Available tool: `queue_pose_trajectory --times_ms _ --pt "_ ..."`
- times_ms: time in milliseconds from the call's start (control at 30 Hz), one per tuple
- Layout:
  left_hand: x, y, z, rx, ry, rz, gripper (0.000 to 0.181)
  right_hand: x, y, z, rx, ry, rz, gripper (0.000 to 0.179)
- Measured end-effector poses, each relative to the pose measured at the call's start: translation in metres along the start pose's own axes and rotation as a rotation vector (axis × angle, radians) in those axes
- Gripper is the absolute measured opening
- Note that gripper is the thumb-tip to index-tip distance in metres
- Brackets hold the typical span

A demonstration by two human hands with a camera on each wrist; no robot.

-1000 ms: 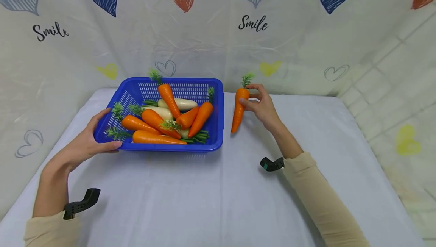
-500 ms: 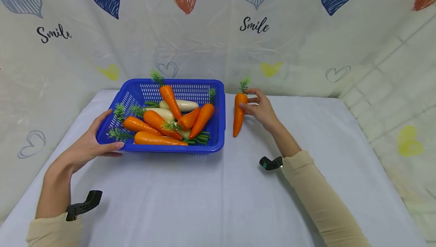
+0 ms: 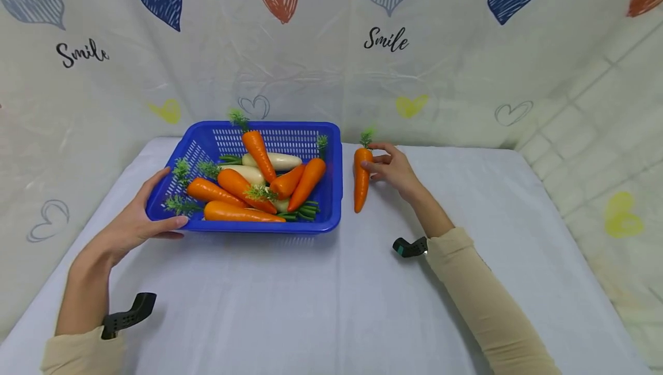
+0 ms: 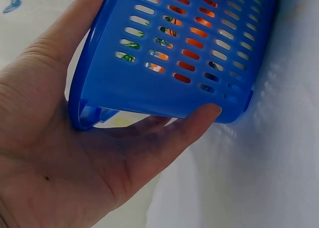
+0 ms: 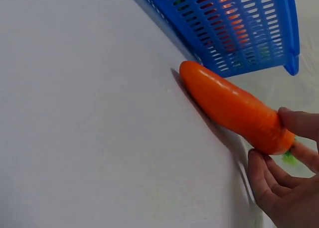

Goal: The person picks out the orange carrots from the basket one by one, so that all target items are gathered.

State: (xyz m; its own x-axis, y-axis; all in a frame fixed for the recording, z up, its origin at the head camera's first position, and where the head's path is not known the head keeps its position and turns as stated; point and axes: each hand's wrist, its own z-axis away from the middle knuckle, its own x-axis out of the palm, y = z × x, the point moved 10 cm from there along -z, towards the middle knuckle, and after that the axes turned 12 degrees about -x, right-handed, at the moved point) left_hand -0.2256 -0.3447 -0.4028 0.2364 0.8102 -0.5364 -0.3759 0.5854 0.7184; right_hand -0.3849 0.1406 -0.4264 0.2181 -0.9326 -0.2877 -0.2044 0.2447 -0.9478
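A blue plastic basket (image 3: 331, 226) with slotted walls stands at the back left of the table. Inside it lie several orange carrots (image 3: 255, 146) with green tops and several white radishes (image 3: 277, 161). My left hand (image 3: 136, 215) holds the basket by its left end, thumb and fingers spread about the rim and wall; in the left wrist view one fingertip (image 4: 212, 111) touches the slotted wall. Just right of the basket, my right hand (image 3: 396, 171) pinches a single carrot (image 3: 362, 182) near its leafy end. That carrot's tip points toward me, close to or on the cloth.
White cloth (image 3: 269, 306) covers the table. Behind it hangs a pale curtain (image 3: 321, 47) printed with hearts and lettering. A black wrist camera (image 3: 129, 314) sits on the left forearm, and another black camera (image 3: 410, 247) on the right.
My right hand has brought the carrot down toward the cloth and slightly nearer to me, beside the basket. The left hand keeps its hold, and the basket stays in place.
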Motion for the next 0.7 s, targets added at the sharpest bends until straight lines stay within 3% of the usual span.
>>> queue_pose_trajectory --times_ms 167,700 --pt "-0.0001 -0.0006 0.0000 -0.005 0.011 -0.014 0.110 0.0051 0.0043 -0.0006 0.020 -0.027 0.010 0.058" --pt "-0.0001 -0.0016 0.0002 -0.004 0.009 0.003 0.109 0.0052 0.0104 0.0011 0.095 -0.008 0.086 0.066"
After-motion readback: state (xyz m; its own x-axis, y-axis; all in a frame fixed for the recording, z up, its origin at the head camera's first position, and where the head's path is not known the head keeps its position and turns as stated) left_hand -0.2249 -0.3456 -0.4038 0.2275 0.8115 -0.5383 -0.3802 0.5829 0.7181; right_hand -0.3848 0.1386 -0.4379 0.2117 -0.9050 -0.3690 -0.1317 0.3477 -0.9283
